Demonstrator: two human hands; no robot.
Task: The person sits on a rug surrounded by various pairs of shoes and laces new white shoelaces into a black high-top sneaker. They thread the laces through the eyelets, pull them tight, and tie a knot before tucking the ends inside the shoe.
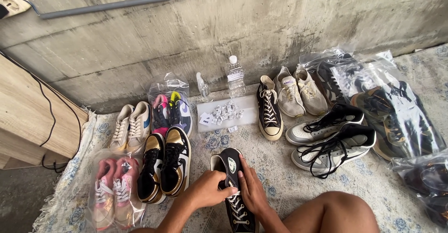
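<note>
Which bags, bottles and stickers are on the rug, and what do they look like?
Clear plastic bag near the wall, holding pink and multicoloured shoes.
Clear plastic bag front left, holding pink sneakers.
Crinkly clear bags at right, over dark shoes.
Clear water bottle, white cap, pale label, against the wall.
Small white tags on a pale flat box.
Round patch on the black high-top under both hands.

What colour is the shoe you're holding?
The high-top sneaker is black with white laces, best seen in the head view.

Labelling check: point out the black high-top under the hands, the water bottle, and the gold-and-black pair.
black high-top (229, 165), head view, on the ankle patch.
water bottle (235, 79), head view, on its label.
gold-and-black pair (164, 165), head view, on the right shoe's laces.
</note>
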